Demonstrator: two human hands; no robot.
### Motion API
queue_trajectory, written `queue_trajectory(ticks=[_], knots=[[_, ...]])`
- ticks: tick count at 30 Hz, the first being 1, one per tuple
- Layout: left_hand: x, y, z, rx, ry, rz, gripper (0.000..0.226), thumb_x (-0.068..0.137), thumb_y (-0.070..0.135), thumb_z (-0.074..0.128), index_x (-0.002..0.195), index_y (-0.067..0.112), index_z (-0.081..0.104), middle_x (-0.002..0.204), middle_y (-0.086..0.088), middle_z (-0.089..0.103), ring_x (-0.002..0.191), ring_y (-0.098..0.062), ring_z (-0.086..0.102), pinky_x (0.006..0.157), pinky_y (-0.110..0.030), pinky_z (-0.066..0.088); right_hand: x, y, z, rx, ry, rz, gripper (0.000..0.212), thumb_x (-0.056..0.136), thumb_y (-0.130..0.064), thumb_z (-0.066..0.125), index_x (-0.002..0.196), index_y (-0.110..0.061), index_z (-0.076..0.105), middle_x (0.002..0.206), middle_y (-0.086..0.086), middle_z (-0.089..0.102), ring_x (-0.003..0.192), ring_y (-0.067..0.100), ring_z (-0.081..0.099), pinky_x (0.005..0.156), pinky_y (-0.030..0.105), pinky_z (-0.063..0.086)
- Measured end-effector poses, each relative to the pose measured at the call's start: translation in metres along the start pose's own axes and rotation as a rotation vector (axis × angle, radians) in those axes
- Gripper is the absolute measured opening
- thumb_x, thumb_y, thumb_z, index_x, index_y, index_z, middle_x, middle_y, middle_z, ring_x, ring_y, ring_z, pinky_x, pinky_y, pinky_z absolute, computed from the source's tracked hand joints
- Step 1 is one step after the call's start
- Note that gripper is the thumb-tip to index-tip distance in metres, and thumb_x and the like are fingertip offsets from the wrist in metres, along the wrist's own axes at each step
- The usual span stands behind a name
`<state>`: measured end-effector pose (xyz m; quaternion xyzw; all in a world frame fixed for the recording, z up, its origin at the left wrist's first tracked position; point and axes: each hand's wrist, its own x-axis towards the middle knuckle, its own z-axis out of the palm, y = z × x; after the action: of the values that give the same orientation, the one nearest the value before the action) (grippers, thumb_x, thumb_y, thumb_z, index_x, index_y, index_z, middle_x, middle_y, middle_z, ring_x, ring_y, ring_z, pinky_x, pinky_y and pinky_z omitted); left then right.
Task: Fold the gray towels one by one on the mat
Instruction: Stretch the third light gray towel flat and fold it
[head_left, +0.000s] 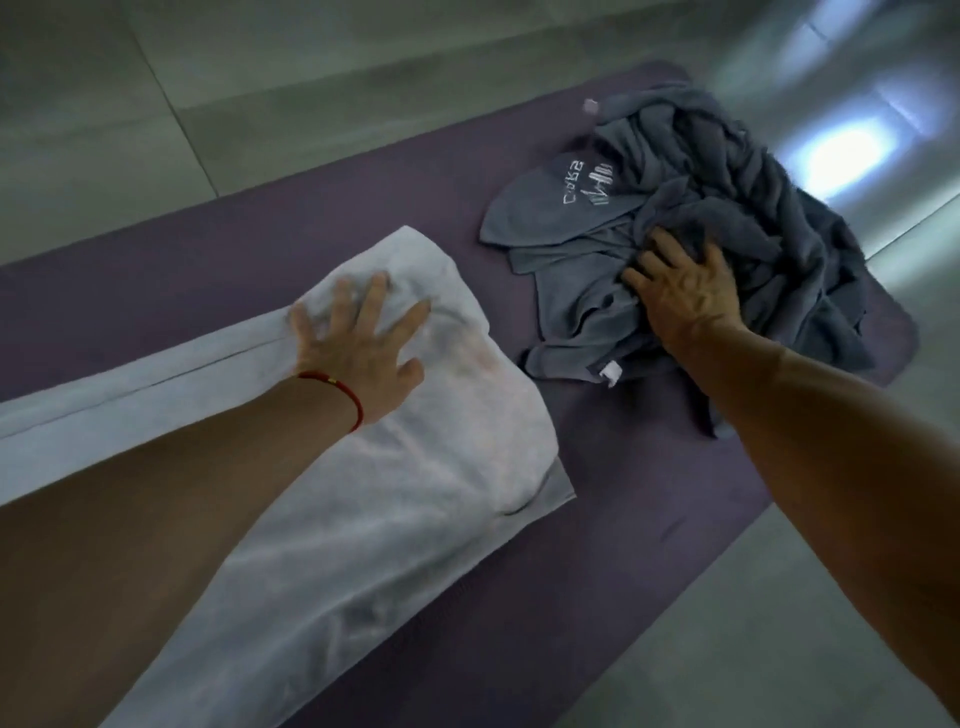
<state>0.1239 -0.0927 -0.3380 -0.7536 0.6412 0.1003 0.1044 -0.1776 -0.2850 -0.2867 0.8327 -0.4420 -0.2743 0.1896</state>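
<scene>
Crosswise: white towel (415, 467) long axis, mat (415, 182)

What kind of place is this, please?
Probably an indoor room with a floor workspace, perhaps a spa or gym: a purple mat lies on large floor tiles, with a pile of gray towels.

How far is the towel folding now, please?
No folded gray towel shows. In hand: the right hand rests on the crumpled gray towel pile on the purple mat; the left hand presses a white cloth. Left: the whole pile.
</scene>
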Motion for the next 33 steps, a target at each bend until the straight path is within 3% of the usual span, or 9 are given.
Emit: queue_trajectory(ticks=[4,8,12,17,19,22,25,28,33], knots=[[0.002,-0.003,0.001,-0.018,-0.065,0.003,0.066,0.097,0.066,0.018,0.15,0.052,-0.019,0.162,0.003,-0.029,0.151,-0.035,-0.02,0.111,-0.072,0.014,-0.004,-0.001,0.0,0.014,-0.052,0.045,0.049,0.103,-0.031,0.036,0.152,-0.03,0.032,0.165,-0.008,0.021,0.155,0.019,-0.007,0.119,0.06,0.005],[0.004,-0.003,0.001,-0.011,-0.096,0.006,0.067,0.096,0.068,0.017,0.148,0.053,-0.023,0.162,0.003,-0.032,0.15,-0.035,-0.022,0.111,-0.073,0.013,-0.031,-0.04,-0.018,0.129,0.354,-0.062,0.047,0.082,-0.023,0.059,0.128,-0.01,0.057,0.145,0.013,0.048,0.138,0.035,0.039,0.11,0.072,0.022],[0.003,-0.003,0.003,-0.018,-0.085,0.013,0.067,0.096,0.069,0.015,0.148,0.053,-0.024,0.162,0.003,-0.032,0.151,-0.035,-0.022,0.111,-0.073,0.013,-0.058,-0.084,0.003,0.063,0.33,-0.388,0.061,0.096,-0.042,0.037,0.153,-0.02,0.036,0.16,0.008,0.036,0.144,0.033,0.037,0.114,0.074,0.01],[0.004,-0.006,-0.001,-0.04,-0.121,0.022,0.066,0.097,0.067,0.02,0.15,0.054,-0.018,0.163,0.004,-0.029,0.151,-0.033,-0.021,0.112,-0.073,0.012,-0.051,-0.03,0.032,0.085,0.094,-0.146,0.064,0.099,-0.035,0.016,0.156,-0.012,0.034,0.16,0.002,0.038,0.151,0.022,0.027,0.12,0.064,0.001],[0.005,-0.004,-0.006,-0.08,-0.108,0.018,0.063,0.099,0.061,0.029,0.153,0.052,-0.001,0.165,0.003,-0.015,0.152,-0.034,-0.01,0.11,-0.073,0.017,-0.046,-0.032,0.027,0.097,0.111,-0.144,0.058,0.101,-0.031,0.022,0.153,-0.012,0.04,0.157,0.002,0.042,0.15,0.023,0.027,0.121,0.063,-0.001],[0.007,-0.005,-0.017,-0.204,0.127,-0.034,0.048,0.098,0.045,0.042,0.144,0.031,0.037,0.154,-0.006,0.026,0.138,-0.035,0.033,0.103,-0.07,0.032,-0.053,-0.065,-0.006,0.284,0.321,-0.095,0.048,0.093,-0.031,0.039,0.129,-0.009,0.061,0.134,0.007,0.06,0.132,0.03,0.046,0.116,0.059,0.021],[0.022,-0.011,-0.023,-0.237,0.315,-0.198,0.038,0.102,0.032,0.042,0.134,0.011,0.046,0.134,-0.017,0.047,0.118,-0.038,0.048,0.097,-0.061,0.04,-0.084,-0.12,-0.031,0.542,0.392,0.118,0.039,0.091,-0.038,0.044,0.116,-0.014,0.063,0.113,0.005,0.064,0.107,0.029,0.055,0.094,0.049,0.038],[0.046,-0.012,-0.032,-0.315,0.229,-0.284,0.042,0.106,0.03,0.038,0.138,0.005,0.044,0.136,-0.022,0.049,0.125,-0.04,0.045,0.1,-0.056,0.039,-0.115,-0.167,-0.031,0.88,0.238,0.368,0.04,0.095,-0.045,0.05,0.116,-0.012,0.057,0.115,0.008,0.058,0.107,0.03,0.053,0.087,0.05,0.046],[0.083,-0.018,-0.049,-0.452,0.001,-0.321,0.063,0.097,0.058,0.046,0.139,0.01,0.049,0.144,-0.02,0.045,0.134,-0.038,0.042,0.108,-0.052,0.036,-0.144,-0.178,-0.012,1.09,0.213,0.391,0.043,0.092,-0.05,0.063,0.107,-0.01,0.059,0.109,0.011,0.053,0.1,0.028,0.049,0.087,0.046,0.048]])
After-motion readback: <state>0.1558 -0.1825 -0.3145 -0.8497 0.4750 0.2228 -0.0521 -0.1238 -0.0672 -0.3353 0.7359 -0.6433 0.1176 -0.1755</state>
